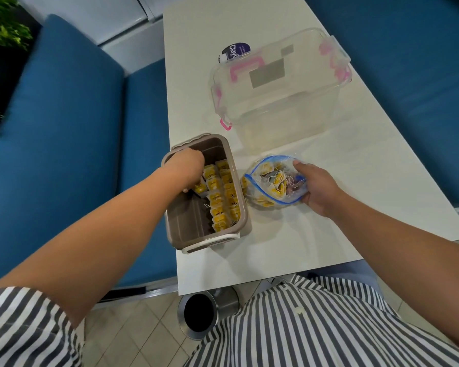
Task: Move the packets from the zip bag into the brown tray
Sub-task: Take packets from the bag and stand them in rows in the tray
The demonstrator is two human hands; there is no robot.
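The brown tray (186,226) stands at the left edge of the white table. Inside it, several yellow packets (224,197) stand in rows along its right side. My left hand (187,165) reaches into the tray's far left part with fingers curled down onto a yellow packet (199,187) at the end of a row. To the right lies the clear zip bag (263,178) with a blue seal, open toward the tray and holding more yellow packets. My right hand (316,189) grips the bag from its right side.
A clear plastic box with pink latches (278,83) stands farther back on the table (289,247), with a dark round label (232,52) behind it. Blue benches flank the table. A metal bin (199,313) sits on the floor below the near edge.
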